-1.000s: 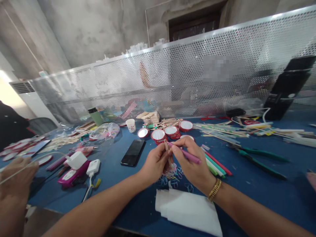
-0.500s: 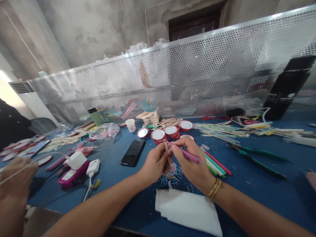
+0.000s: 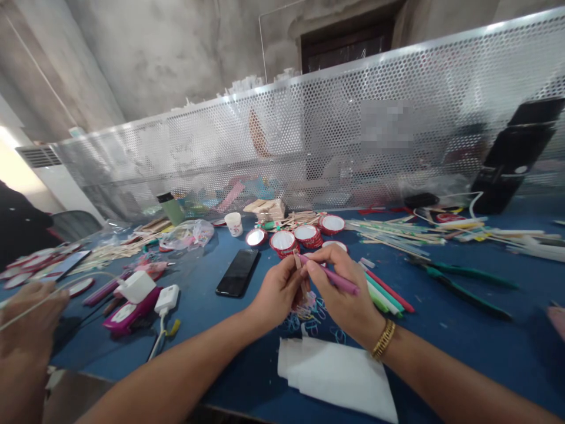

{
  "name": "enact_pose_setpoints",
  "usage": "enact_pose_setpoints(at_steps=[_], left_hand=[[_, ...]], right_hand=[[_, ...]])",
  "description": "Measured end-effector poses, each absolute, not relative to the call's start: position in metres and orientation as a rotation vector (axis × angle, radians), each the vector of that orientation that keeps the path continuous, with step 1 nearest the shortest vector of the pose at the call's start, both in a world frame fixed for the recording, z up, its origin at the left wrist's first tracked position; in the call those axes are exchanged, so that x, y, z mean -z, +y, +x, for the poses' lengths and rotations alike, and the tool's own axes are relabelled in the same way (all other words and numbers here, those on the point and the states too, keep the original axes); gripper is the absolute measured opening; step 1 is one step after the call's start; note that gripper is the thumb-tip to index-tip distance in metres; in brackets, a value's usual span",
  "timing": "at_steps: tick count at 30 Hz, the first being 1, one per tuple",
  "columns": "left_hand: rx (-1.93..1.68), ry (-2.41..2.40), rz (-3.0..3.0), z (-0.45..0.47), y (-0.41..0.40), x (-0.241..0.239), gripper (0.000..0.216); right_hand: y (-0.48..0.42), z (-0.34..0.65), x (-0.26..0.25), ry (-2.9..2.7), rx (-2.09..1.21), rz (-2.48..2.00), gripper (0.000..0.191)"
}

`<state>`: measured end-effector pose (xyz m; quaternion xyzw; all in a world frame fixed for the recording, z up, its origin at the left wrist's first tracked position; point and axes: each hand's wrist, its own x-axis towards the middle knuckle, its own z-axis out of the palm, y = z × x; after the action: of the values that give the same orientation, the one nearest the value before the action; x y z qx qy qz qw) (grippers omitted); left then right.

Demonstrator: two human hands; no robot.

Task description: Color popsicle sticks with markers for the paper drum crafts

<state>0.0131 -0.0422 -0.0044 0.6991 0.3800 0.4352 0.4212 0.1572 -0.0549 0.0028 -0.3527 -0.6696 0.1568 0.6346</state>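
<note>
A grey wall rises behind a perforated metal screen, where a pixelated patch at 1 o'clock hides part of the mesh. Taking your hands as the centre, the blue table spreads all round you.

Your left hand pinches a thin pale stick upright at the centre, its middle covered by your fingers. Your right hand grips a purple marker slantwise, its far end at the stick; whether the tip touches, you cannot tell.

At 12 o'clock sit red-rimmed round pieces, one partly blocked by your right hand. At 3 o'clock, coloured markers lie just beside that hand, with green-handled pliers beyond. Small coloured loops at 6 o'clock are half hidden under your hands, above a white sheet, paper or cloth being unclear. A black phone lies at 9 o'clock; farther that way, a co-worker's hand is blurred, its grip unreadable.
</note>
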Motion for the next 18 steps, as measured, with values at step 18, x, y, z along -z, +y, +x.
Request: enact_pose_setpoints(at_steps=[18], left_hand=[[-1.118,0.969,1.723,0.0132,-0.0399,0.0052,0.035]], right_hand=[[-0.0506,0.1606,-0.0002,-1.505,-0.384,-0.836,0.008]])
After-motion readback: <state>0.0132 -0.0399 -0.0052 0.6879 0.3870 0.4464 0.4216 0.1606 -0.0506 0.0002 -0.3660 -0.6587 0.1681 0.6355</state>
